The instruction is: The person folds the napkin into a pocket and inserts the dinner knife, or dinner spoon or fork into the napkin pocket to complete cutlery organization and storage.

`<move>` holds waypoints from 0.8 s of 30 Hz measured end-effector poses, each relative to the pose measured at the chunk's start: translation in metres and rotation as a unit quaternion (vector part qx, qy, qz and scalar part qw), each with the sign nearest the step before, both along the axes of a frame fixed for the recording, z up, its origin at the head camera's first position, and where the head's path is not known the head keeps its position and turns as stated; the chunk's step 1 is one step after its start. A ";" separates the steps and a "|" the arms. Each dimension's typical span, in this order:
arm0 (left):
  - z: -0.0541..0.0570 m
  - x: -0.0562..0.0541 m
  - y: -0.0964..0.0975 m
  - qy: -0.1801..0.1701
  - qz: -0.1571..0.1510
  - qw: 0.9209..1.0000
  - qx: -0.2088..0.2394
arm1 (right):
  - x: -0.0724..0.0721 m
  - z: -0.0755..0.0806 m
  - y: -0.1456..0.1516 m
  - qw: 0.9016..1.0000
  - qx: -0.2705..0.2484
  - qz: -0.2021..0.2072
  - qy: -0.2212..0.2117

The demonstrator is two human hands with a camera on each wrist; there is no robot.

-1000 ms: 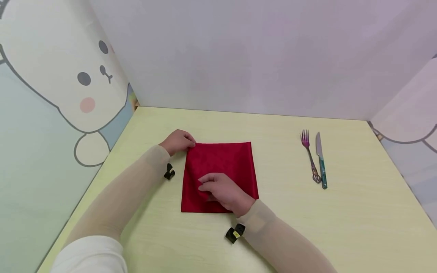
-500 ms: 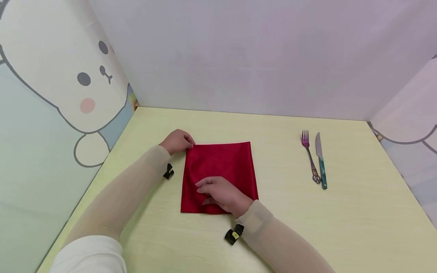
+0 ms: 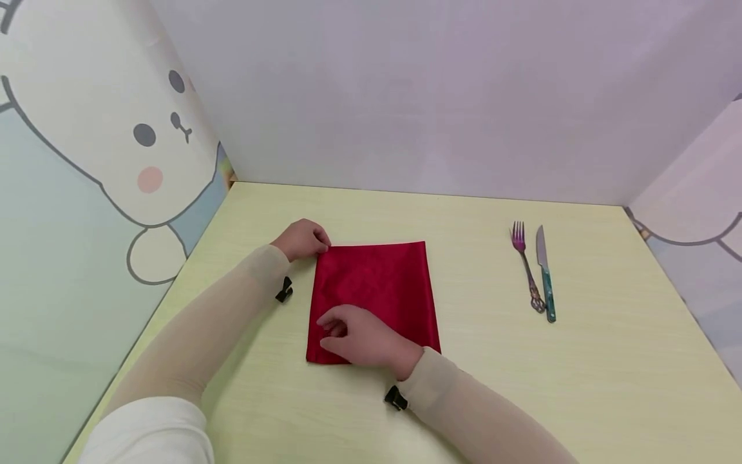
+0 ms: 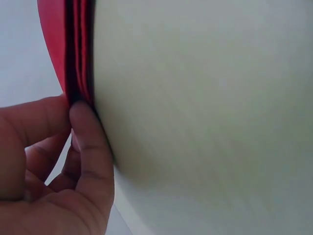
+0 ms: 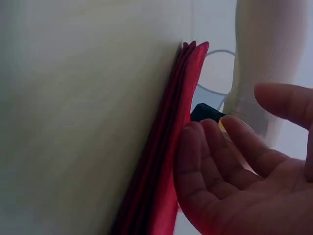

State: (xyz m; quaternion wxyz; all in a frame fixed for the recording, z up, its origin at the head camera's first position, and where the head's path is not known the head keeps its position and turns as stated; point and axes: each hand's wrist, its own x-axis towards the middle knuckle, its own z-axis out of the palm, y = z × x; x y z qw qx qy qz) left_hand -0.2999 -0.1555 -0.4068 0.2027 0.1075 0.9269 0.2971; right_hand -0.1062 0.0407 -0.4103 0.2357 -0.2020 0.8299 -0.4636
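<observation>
A glossy red square cloth (image 3: 377,277), folded into layers, is lying flat on the pale yellow wood-grain table (image 3: 278,419), in front of the person and between the two hands. Its outline is looking nearly square, so no long axis is standing out. The left hand (image 3: 303,240) is pinching the far left corner between thumb and finger. The right hand (image 3: 362,335) is hovering over the near edge, fingers loosely curled, thumb apart, gripping nothing. The relation that seems to matter most: the near left corner is lying just past the right fingertips, closer to that hand than to the left.

The head view is showing a smooth top; both wrist views are revealing several folds stacked at the edge. The right wrist view is placing the fingers right beside the top layer, though I cannot tell whether they are touching.

Well to the right, a purple-tinted metal fork (image 3: 526,258) and a teal-handled knife (image 3: 545,277) are lying together, their handle ends close.
</observation>
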 end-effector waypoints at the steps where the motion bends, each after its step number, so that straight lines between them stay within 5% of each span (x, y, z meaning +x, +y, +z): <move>1: 0.000 0.000 0.000 -0.001 0.000 1.000 0.000 | 0.001 0.003 -0.001 0.998 0.045 0.026 0.047; 3: 0.001 0.001 0.000 0.000 -0.002 1.000 -0.003 | 0.002 0.007 -0.002 0.976 0.137 0.080 0.148; 6: 0.003 0.002 0.002 0.003 -0.007 1.000 -0.009 | 0.002 0.013 -0.002 0.913 0.250 0.154 0.284; 8: 0.003 0.002 0.002 0.003 -0.009 1.000 -0.010 | 0.003 0.015 -0.002 0.872 0.292 0.195 0.340; 11: 0.004 0.002 0.000 0.001 -0.008 1.000 -0.004 | 0.006 0.014 -0.003 0.830 0.331 0.237 0.382; 14: 0.004 0.000 -0.002 0.001 -0.006 1.000 0.004 | 0.008 0.011 -0.009 0.806 0.354 0.251 0.402; 24: 0.004 0.000 -0.002 0.011 -0.002 1.000 -0.007 | 0.007 0.013 -0.035 0.751 0.390 0.294 0.445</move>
